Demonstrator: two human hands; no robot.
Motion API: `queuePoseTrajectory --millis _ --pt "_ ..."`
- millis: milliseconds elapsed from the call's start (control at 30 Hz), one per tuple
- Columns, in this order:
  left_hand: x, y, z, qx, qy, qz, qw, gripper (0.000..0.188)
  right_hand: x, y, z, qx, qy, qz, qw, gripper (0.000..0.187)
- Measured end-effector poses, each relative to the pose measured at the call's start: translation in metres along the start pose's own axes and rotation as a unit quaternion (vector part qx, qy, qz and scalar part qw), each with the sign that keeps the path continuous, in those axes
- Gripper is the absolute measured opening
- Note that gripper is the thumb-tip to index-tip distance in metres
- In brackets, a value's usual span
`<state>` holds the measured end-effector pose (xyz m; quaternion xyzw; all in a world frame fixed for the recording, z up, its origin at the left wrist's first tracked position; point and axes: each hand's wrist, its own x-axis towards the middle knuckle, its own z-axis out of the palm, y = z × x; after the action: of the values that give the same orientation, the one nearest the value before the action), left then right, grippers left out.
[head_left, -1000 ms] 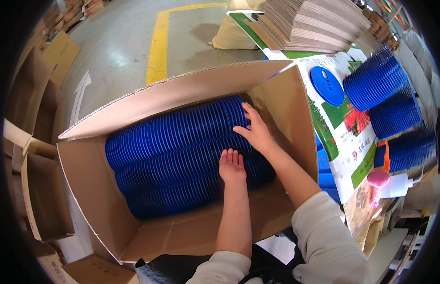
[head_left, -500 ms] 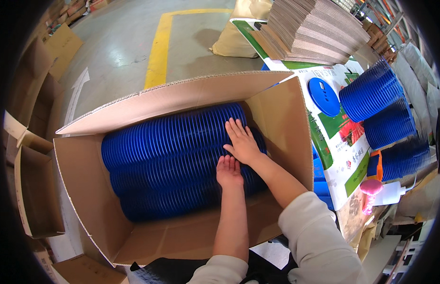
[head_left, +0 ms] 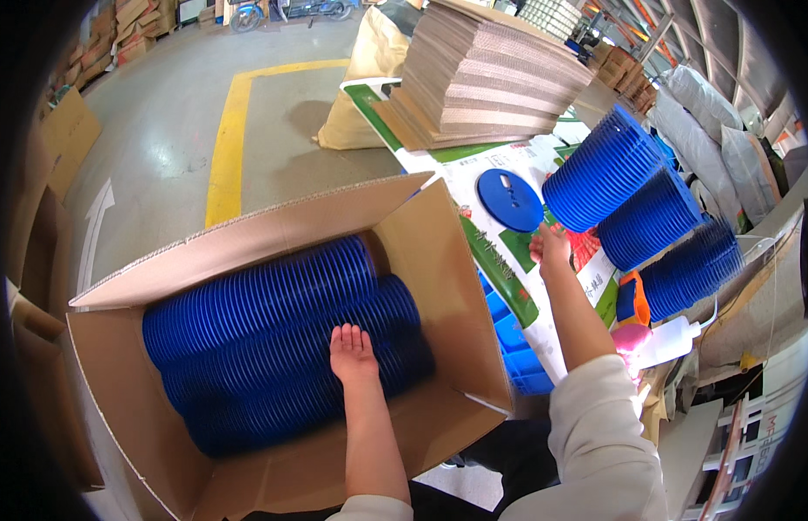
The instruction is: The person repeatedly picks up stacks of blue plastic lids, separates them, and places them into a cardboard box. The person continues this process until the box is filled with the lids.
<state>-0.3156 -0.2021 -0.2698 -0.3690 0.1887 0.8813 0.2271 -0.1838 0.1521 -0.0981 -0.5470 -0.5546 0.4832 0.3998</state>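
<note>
Three rows of blue ribbed discs (head_left: 274, 295) lie on their sides, packed against each other in an open cardboard box (head_left: 456, 295). My left hand (head_left: 354, 352) rests over the middle of these rows, palm turned up and fingers stretched, with nothing in it. On the table, my right hand (head_left: 552, 246) is between a single flat blue disc (head_left: 510, 200) and the nearest of several upright stacks of blue discs (head_left: 599, 169). Its fingers are partly bent and apart, and I see nothing held in them.
Flattened cardboard sheets (head_left: 491, 74) are piled at the table's far end. An orange tape dispenser (head_left: 632, 298), a white squeeze bottle (head_left: 669, 341) and a pink object (head_left: 631, 339) sit at its near right. A pale sack (head_left: 360, 95) stands on the floor beyond.
My right hand has left the discs in the box and moved right to the table. My left hand stays over the rows. The view has swung to the right.
</note>
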Motion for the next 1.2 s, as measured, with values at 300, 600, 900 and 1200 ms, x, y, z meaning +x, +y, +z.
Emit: queuePoseTrajectory --millis 300,600,900,1200 --pt "-0.01 0.018 0.014 -0.008 -0.008 0.026 1.0 0.034 0.056 0.013 0.025 0.054 0.009 0.144 0.988 0.017" --pt "-0.053 0.013 0.047 0.077 -0.174 -0.011 0.982 0.045 -0.107 -0.037 -0.031 0.297 -0.198 -0.109 0.928 0.01" --pt "-0.195 0.086 0.123 0.205 -0.399 -0.009 0.894 0.052 -0.237 -0.085 -0.025 0.167 -0.35 -0.016 0.921 0.007" --pt "-0.28 0.15 0.081 0.032 -0.371 0.188 0.909 0.028 -0.341 -0.095 0.031 0.325 -0.48 -0.05 0.813 0.041"
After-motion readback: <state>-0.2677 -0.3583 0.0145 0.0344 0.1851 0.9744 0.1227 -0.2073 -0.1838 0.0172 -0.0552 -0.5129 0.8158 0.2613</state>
